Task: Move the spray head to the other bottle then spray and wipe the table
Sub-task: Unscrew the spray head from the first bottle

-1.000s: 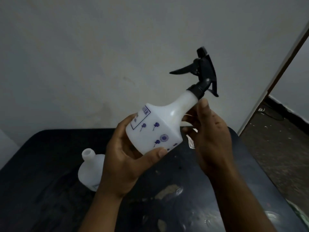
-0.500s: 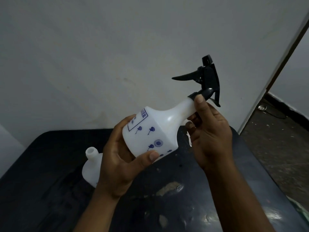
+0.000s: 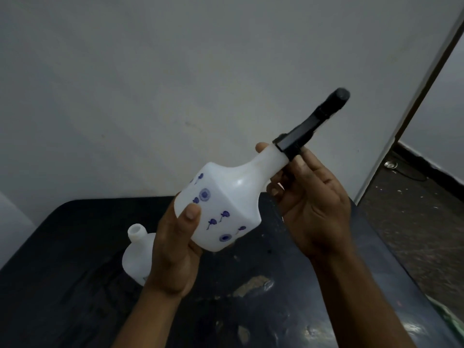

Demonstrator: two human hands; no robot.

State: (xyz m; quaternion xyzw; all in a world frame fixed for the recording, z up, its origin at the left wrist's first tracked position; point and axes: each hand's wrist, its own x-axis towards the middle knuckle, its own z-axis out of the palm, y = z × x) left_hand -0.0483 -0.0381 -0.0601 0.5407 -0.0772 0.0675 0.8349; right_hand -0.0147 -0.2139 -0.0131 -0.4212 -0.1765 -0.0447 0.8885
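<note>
A white bottle with blue flower prints (image 3: 226, 204) is tilted in the air above the table, neck pointing up and right. My left hand (image 3: 175, 249) grips its body from below. The black spray head (image 3: 311, 124) sits on the neck, its top facing the camera. My right hand (image 3: 311, 197) wraps its fingers round the neck and the black collar. A second white bottle (image 3: 136, 252) with an open neck stands on the black table (image 3: 62, 272), partly hidden behind my left wrist.
A grey wall rises behind the table. The tabletop shows pale scuffed patches (image 3: 253, 285) near the front. A door frame (image 3: 421, 101) and a dark floor (image 3: 414, 222) lie to the right of the table edge.
The spray head has turned on the neck, so the trigger no longer sticks out to the left. The bottle has rotated in my left hand, showing other prints. My right fingers moved up onto the collar.
</note>
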